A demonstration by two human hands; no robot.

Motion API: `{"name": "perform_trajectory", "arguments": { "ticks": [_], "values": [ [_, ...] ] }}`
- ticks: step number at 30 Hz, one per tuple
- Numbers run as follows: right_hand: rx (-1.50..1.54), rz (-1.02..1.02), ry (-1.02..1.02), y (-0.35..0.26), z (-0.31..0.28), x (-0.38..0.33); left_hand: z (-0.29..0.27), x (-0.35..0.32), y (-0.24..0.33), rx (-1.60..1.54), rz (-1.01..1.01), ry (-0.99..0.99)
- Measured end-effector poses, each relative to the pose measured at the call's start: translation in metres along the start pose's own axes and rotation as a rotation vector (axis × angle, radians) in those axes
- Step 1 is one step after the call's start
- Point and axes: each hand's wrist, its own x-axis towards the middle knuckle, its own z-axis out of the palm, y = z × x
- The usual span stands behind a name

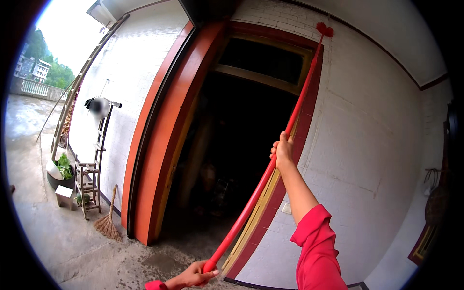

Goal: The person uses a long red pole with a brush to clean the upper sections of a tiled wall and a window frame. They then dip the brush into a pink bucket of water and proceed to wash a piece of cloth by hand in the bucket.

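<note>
A long-handled red duster (254, 199) slants up across the view from lower middle to upper right. Around the bottom end of its pole is my left hand (195, 275), fingers closed. Higher up, my right hand (284, 151) grips the same pole, with the arm stretched upward in a rolled red sleeve. The duster's fluffy red head (324, 30) is at the top of the white wall (357, 125), just above the door frame's upper right corner. Whether the head touches the wall, I cannot tell.
Behind the pole lies a dark doorway (232, 130) with a dark red frame. An orange pillar (181, 125) stands left of it. Further left are a straw broom (108, 222), a wooden chair (88, 186), a white stool (64, 195), a potted plant (63, 166) and a leaning ladder (82, 75).
</note>
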Motion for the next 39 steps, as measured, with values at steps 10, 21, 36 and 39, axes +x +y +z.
{"name": "perform_trajectory", "arguments": {
  "ticks": [10,21,36,39],
  "values": [
    [-0.362,-0.080,-0.217,0.031,0.162,-0.040,0.002,-0.019,-0.015,-0.143,-0.062,0.147],
    [-0.253,-0.067,0.248,0.040,0.092,0.032,-0.128,0.018,0.039,0.384,0.099,0.165],
    [-0.314,-0.120,-0.222,0.153,0.162,-0.055,-0.096,-0.023,-0.151,0.014,-0.570,0.336],
    [-0.214,-0.081,-0.206,0.152,0.172,-0.067,-0.130,-0.045,-0.245,0.068,-0.282,0.467]
  ]
}}
